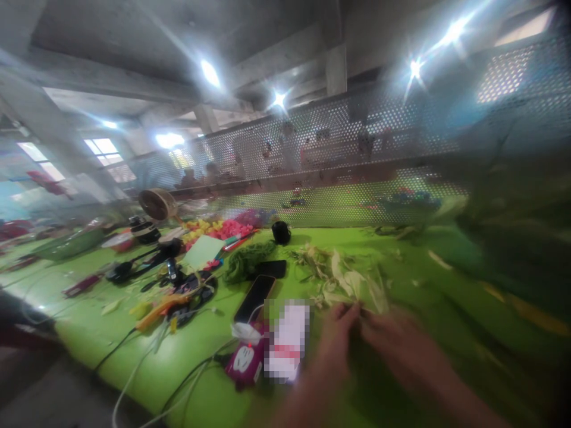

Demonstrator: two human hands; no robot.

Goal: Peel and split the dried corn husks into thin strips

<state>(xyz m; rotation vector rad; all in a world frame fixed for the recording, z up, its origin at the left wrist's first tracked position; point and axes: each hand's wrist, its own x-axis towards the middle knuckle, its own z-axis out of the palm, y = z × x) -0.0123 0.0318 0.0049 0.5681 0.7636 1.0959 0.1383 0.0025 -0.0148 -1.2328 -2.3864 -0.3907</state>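
Pale, leaf-like strips (350, 279), much like dried husk, fan out in a bunch just above my fingertips. My left hand (338, 330) pinches the base of the bunch, thumb and fingers pressed together. Close against it from the right, my right hand (392, 333) has its fingertips closed on the same base. Motion smears both hands, and the exact spot they grip is partly hidden. More loose pale scraps (307, 255) lie on the green table (209, 368) behind the bunch.
Left of my hands lie a blurred-out lit screen (288, 342), a dark phone (255, 297) and a purple power socket box (245, 359) with cables. An orange-handled glue gun (163, 310), a green bundle (247, 261) and pink pieces (234, 229) sit farther left. A perforated partition (312, 154) stands behind.
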